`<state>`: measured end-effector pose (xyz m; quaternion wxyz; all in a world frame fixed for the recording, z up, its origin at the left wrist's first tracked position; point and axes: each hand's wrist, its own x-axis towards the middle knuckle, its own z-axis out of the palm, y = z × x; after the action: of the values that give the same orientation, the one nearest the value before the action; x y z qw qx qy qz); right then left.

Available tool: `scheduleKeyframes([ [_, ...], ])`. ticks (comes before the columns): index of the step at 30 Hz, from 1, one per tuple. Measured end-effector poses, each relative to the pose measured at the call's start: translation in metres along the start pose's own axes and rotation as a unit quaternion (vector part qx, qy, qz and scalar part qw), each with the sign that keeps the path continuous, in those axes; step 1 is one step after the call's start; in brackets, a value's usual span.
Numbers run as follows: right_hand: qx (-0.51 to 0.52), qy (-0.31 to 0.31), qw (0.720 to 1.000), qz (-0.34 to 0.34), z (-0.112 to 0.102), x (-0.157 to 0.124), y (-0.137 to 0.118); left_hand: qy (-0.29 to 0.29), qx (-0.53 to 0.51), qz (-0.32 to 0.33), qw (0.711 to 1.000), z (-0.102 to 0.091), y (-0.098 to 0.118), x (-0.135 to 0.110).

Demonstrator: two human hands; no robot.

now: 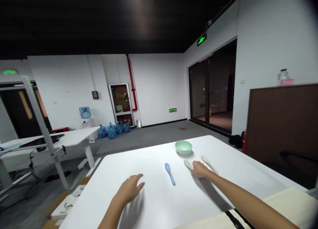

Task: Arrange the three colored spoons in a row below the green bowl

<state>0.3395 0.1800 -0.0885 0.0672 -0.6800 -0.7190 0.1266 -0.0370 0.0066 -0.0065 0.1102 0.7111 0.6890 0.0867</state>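
Head view: right hand (200,170) down on handle of green spoon (187,164), fingers curled over it, grip itself hidden, can't tell. Spoon lies on white surface (154,209), just short of mint bowl (183,147) near far edge. Beige spoon (209,164) just beside hand, blue spoon (170,174) mid-surface. Left hand (130,189) flat, fingers spread, holding nothing, toward left edge.

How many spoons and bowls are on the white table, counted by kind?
Spoons: 3 (blue spoon, green spoon, cream spoon)
Bowls: 1 (green bowl)
Total: 4
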Motion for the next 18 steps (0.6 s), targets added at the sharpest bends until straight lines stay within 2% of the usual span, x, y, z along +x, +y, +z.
scheduleKeyframes([
  [3,-0.018,-0.021,0.999,-0.020,-0.002,-0.005,-0.001,-0.002,-0.001,0.003,1.000,0.000,0.001,0.000],
  [8,-0.032,0.003,0.999,-0.026,-0.010,-0.011,-0.006,-0.004,0.004,-0.002,1.000,0.000,0.000,0.000],
  [13,-0.037,0.074,0.996,-0.046,-0.041,-0.015,-0.014,-0.009,0.009,0.001,1.000,-0.002,0.002,-0.002],
  [18,0.031,0.108,0.989,-0.093,-0.069,-0.028,-0.014,-0.006,0.004,0.000,1.000,-0.002,0.004,-0.003],
])
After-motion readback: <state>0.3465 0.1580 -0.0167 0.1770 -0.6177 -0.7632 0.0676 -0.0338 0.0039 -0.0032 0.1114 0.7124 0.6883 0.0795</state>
